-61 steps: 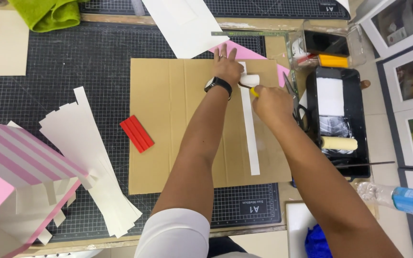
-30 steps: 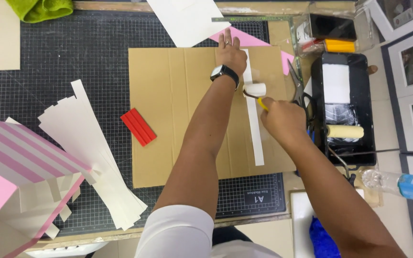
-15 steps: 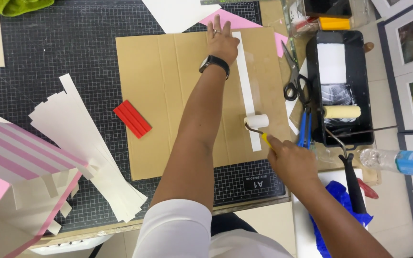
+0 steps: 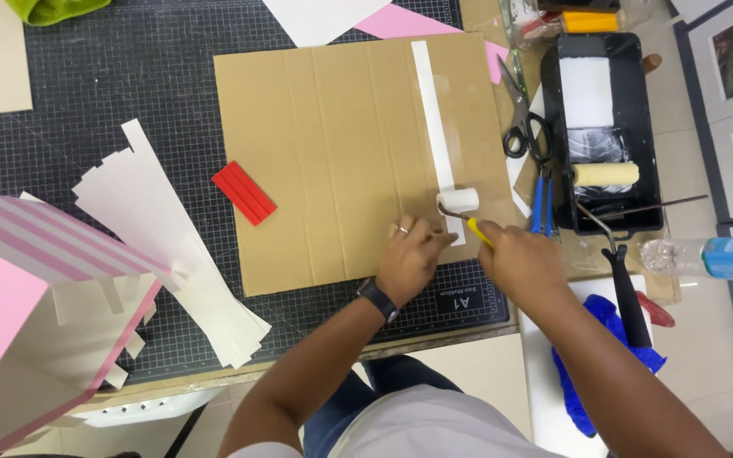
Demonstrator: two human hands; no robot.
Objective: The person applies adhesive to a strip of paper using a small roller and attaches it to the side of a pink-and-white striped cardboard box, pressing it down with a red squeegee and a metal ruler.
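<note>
The right hand (image 4: 523, 259) is closed in a grip on the yellow handle of a small white roller (image 4: 458, 200), whose head sits on the near end of a long white paper strip (image 4: 434, 119) lying along the brown cardboard sheet (image 4: 341, 144). The left hand (image 4: 409, 254) grips nothing; its fingers press flat on the cardboard just left of the strip's near end, seemingly to keep the sheet and strip from sliding under the roller. Half a second ago that hand was stretched to the far edge of the cardboard, and the roller sat a little nearer on the strip — now both hands are close together at the near edge. The cardboard rests on a dark gridded cutting mat (image 4: 86, 76) that covers the desk. To the left of the hands lies a red ridged block (image 4: 244, 192), and farther left a fan of cut white paper strips (image 4: 171, 246) beside a pink-and-white striped box (image 4: 19, 280). To the right, within easy reach of the working hand, are scissors (image 4: 519, 119), blue-handled pliers (image 4: 542, 203) and a black paint tray (image 4: 604, 127) holding a larger yellowish roller (image 4: 606, 174) — probably the supply of glue or paint. A blue cloth (image 4: 595, 339) and a plastic bottle (image 4: 714, 257) lie at the near right.
</note>
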